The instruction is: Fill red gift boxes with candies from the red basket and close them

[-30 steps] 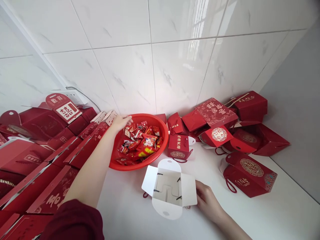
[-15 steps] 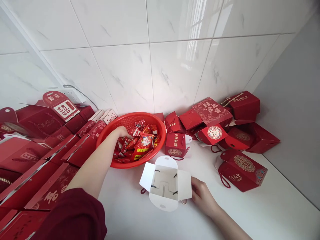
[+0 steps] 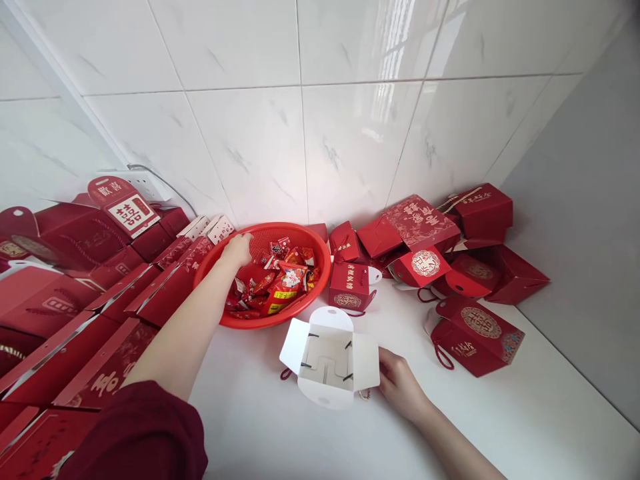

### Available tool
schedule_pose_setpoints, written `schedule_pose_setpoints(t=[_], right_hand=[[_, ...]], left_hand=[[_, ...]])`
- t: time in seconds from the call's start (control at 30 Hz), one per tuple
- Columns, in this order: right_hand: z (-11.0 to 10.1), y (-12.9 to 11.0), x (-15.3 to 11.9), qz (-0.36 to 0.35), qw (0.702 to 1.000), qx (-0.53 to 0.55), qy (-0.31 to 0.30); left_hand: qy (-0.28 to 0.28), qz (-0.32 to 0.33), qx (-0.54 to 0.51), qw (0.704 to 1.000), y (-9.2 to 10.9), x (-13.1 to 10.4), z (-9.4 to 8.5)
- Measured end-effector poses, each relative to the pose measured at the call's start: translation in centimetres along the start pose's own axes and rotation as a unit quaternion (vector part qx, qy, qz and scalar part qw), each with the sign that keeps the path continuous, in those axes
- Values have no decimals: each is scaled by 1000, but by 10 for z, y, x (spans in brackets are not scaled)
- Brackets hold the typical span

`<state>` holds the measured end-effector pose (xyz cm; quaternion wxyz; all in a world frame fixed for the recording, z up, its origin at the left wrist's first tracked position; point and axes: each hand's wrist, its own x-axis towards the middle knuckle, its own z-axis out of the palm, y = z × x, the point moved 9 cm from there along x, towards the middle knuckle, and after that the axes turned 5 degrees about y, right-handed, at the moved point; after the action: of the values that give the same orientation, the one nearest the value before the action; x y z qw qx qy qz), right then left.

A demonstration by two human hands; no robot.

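A red plastic basket (image 3: 326,270) holds small red packets of sweets (image 3: 287,279), some with yellow labels. My left hand (image 3: 239,249) is over the basket's back left part, its fingers curled downward and closed; whatever is in them is hidden. In front of the basket stands an open gift box (image 3: 327,363) with a white inside, its flaps spread outward and its bottom bare. My right hand (image 3: 400,381) grips that box at its right side, with the fingertips partly hidden behind the flap.
Rows of red gift boxes (image 3: 100,340) fill the left side. More red boxes, among them a tilted one (image 3: 480,335), lie along the wall and at the right on the white tabletop (image 3: 260,420). A power strip (image 3: 150,185) rests against the tiled wall (image 3: 250,153).
My left hand has risen from among the packets toward the basket's back left rim, and its fingers have curled in. My right hand and the open box are nearly where they were.
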<state>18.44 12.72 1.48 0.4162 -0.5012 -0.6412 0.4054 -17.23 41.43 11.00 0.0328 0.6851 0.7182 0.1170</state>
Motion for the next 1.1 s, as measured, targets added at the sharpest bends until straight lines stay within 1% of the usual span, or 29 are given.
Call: schedule_pose_setpoints(t=[0.1,0.17,0.23,0.3,0.37,0.43,0.5,0.57,0.63,0.7,0.77,0.8,0.87,0.93,1.0,1.07,1.1], right_hand=[[0,1,0,0,1000,2,5],[1,3,0,4,1000,0,2],[1,4,1,8,1000,1,0],[1,4,1,13,1000,5,-4],[2,4,1,21,1000,8,-16],[4,3,1,30,999,8,-30],[5,2,0,37,999,9,-35],[5,0,0,38,999,17,-34],[5,-1,0,33,999,24,-31],[3,-2,0,25,999,18,-21],[1,-2,1,16,1000,3,-10],[0,-3,1,12,1000,-4,-6],[-2,-2,1,8,1000,-12,-3],[-2,-1,0,10,1000,-17,-4],[-2,1,0,13,1000,-21,-5],[-2,3,-1,13,1000,-26,-5],[-1,4,-1,13,999,-29,-5]], left_hand=[[-57,75,13,995,22,-3,18],[-103,104,20,989,31,-6,33],[-139,107,34,984,34,-7,44],[-159,98,53,981,33,-8,47],[-161,90,66,981,31,-9,41],[-140,86,65,984,33,-11,25],[-97,85,49,990,36,-15,1],[-42,86,24,995,42,-25,-26],[5,86,0,996,48,-41,-52],[37,88,-38,995,57,-64,-72],[48,101,-122,986,71,-91,-85],[41,108,-181,977,79,-106,-88],[-5,107,-289,951,96,-135,-86],[-69,104,-350,929,114,-162,-76],[-136,130,-364,912,137,-190,-64],[-206,180,-347,897,160,-218,-50],[-233,203,-336,890,169,-231,-43]])
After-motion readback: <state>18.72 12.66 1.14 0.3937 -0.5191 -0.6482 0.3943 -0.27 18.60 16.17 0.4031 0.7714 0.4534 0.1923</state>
